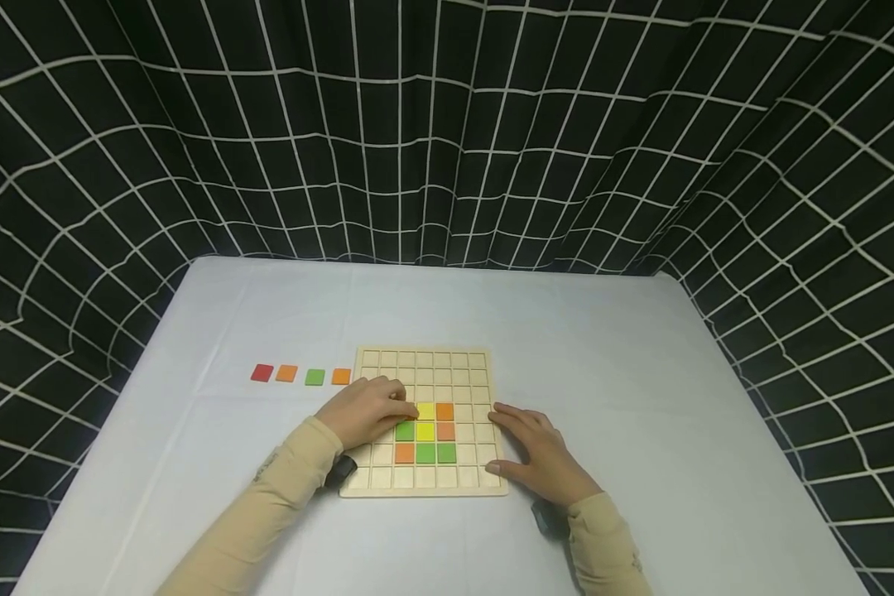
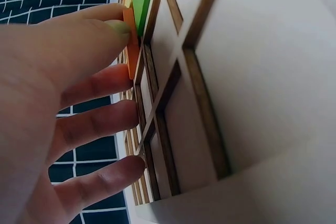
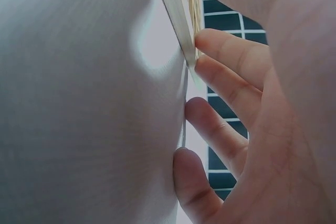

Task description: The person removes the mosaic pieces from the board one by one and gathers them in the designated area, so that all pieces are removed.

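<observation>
While your left hand (image 1: 365, 411) leans over a wooden grid board (image 1: 425, 478), its thumb and index finger pinch one orange tile (image 2: 132, 64); the remaining fingers extend loosely near the cells. That tile is at the upper left corner of a three-by-three block; whether it sits flat in its cell, you cannot tell.

Your right hand (image 1: 540, 455): spread, thumb apart from the fingers, thumb and index fingertip at the board's right edge.

Block, top row, after the pinched piece: upper yellow tile (image 1: 425, 411), right-hand orange tile (image 1: 444, 411). Middle row, left to right: left-hand green tile (image 1: 406, 432), lower yellow tile (image 1: 425, 432), paler orange tile (image 1: 445, 432). Bottom row, nearest you: near orange tile (image 1: 405, 454), then two green tiles (image 1: 425, 454) side by side.

Loose, in a line left of the board: red tile (image 1: 262, 373), orange tile beside it (image 1: 286, 373), loose green tile (image 1: 315, 377), orange tile nearest the board (image 1: 341, 377).

Support: worktop (image 1: 603, 348) under white cloth. Surround: black curtain (image 1: 387, 165) with white grid lines. Clothing: two beige sleeves (image 1: 268, 488) on your arms.
</observation>
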The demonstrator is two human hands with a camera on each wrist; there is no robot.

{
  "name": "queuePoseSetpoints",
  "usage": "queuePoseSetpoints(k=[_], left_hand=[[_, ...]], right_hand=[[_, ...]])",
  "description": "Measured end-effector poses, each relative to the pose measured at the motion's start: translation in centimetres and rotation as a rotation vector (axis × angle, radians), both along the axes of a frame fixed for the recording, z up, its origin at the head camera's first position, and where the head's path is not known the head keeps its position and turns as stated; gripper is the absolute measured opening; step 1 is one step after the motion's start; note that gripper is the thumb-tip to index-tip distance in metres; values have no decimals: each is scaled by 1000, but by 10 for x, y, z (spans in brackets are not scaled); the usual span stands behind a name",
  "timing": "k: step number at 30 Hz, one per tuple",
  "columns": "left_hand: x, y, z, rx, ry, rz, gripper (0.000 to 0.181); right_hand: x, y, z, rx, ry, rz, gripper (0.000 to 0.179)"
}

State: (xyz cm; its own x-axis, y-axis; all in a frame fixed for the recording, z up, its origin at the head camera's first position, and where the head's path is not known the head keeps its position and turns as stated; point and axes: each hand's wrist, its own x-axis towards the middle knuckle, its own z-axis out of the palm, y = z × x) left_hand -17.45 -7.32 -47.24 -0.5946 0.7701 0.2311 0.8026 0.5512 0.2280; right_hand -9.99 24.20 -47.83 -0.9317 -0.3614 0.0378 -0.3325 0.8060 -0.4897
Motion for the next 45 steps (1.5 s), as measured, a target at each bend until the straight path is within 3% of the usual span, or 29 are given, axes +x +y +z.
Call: queuePoseSetpoints(k=[5,11,18,30,37,45], left_hand=[[0,-2,-3,40,-68,24,13],[0,-4,-5,69,-71,30,15],[1,-6,-2,167,-96,35,14],[9,-38,6,173,-237,205,15],[11,-55,9,202,-209,232,22],[14,-68,14,167,-195,304,25]], right_hand=[[0,-1,-2,5,6,2,72],[0,-1,-2,7,10,2,73],[0,-1,-3,8,5,-1,72],[0,-2,-2,-4,6,-1,72],[-2,0,-2,-2,-6,2,73],[-2,1,-2,-10,-9,10,72]])
